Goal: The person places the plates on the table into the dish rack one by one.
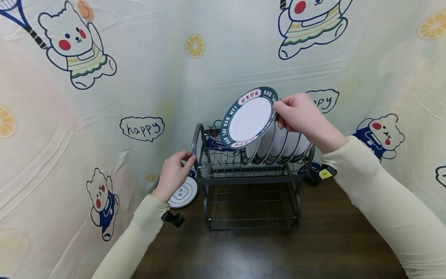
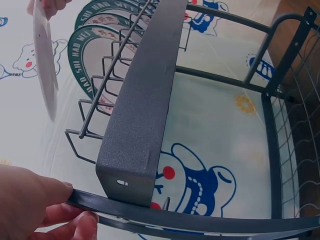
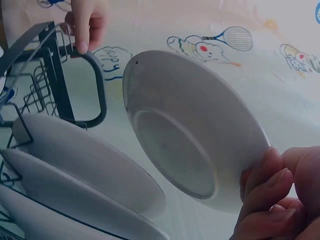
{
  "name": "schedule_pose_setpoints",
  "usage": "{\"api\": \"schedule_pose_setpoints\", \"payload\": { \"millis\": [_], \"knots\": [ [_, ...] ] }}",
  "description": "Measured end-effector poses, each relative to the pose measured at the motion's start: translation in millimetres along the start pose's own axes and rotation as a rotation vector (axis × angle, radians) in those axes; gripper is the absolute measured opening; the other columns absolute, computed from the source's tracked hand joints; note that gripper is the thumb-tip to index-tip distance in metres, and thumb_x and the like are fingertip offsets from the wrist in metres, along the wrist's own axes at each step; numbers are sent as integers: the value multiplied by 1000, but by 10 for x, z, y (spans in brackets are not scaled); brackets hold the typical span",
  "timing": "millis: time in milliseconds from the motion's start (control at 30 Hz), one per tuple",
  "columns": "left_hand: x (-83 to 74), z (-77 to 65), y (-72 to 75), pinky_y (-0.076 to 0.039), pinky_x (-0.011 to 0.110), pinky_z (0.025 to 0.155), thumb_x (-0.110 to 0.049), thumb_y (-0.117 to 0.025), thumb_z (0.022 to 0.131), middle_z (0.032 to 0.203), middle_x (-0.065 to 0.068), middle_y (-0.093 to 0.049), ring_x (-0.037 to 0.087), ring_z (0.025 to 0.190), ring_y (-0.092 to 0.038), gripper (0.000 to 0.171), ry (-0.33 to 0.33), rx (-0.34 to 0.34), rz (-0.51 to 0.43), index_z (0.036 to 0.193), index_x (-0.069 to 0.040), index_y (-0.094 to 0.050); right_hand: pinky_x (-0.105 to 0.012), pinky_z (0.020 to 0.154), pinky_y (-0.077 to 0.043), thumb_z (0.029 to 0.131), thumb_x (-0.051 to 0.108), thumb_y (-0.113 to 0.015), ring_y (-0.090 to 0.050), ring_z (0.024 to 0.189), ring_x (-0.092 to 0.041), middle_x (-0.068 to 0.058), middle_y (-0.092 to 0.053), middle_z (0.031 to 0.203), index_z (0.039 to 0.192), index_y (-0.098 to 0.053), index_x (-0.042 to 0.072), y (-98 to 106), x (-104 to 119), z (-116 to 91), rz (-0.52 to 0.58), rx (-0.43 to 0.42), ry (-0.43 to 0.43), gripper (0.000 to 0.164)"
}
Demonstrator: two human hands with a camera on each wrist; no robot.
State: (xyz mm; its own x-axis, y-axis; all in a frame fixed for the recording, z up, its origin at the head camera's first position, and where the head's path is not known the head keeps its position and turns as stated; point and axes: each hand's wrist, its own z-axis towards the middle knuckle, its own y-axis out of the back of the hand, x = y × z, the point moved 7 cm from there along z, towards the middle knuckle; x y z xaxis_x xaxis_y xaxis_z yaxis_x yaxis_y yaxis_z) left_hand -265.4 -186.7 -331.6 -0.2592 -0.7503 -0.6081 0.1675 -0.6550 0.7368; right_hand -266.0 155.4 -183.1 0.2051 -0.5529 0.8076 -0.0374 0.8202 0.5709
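My right hand pinches the rim of a white plate with a green lettered border, holding it tilted above the dark dish rack. In the right wrist view, the plate's white underside faces the camera and my fingers curl at its edge. Several similar plates stand on edge in the right part of the rack's upper tier. My left hand grips the rack's left side frame, thumb above the bar and fingers beneath it in the left wrist view.
A white plate with a printed centre lies to the left of the rack, partly hidden by my left hand. The rack has a lower wire tier and stands on a brown tabletop. Behind it hangs a cartoon-printed cloth.
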Motion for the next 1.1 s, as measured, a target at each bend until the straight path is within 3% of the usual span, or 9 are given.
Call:
{"api": "schedule_pose_setpoints", "payload": {
  "millis": [400,633,900,1100],
  "knots": [
    [-37,-13,16,-50,35,63,-28,-62,106,102,11,-73,21,70,-62,24,-32,-30,20,108,-7,-74,-29,53,-40,102,27,-46,-56,57,-21,-7,-66,67,77,-71,5,-104,334,242,-329,73,3,42],
    [-46,-16,-6,-47,34,60,-29,-62,106,101,11,-75,21,68,-61,26,-43,-25,49,107,-6,-75,-29,51,-42,102,27,-46,-55,56,-21,-6,-65,62,69,-70,6,-186,372,259,-419,69,27,46],
    [-34,-12,6,-47,35,59,-29,-62,106,101,10,-74,21,68,-61,25,-44,-33,49,106,-7,-75,-30,53,-42,101,28,-49,-61,57,-20,-4,-67,63,74,-73,6,-263,421,332,-489,79,21,42],
    [-37,-10,8,-49,35,60,-29,-63,106,102,11,-75,21,69,-63,25,-42,-35,49,107,-7,-75,-28,54,-39,101,27,-51,-58,52,-16,-5,-68,60,65,-66,7,-352,437,417,-559,82,46,43]
  ]
}}
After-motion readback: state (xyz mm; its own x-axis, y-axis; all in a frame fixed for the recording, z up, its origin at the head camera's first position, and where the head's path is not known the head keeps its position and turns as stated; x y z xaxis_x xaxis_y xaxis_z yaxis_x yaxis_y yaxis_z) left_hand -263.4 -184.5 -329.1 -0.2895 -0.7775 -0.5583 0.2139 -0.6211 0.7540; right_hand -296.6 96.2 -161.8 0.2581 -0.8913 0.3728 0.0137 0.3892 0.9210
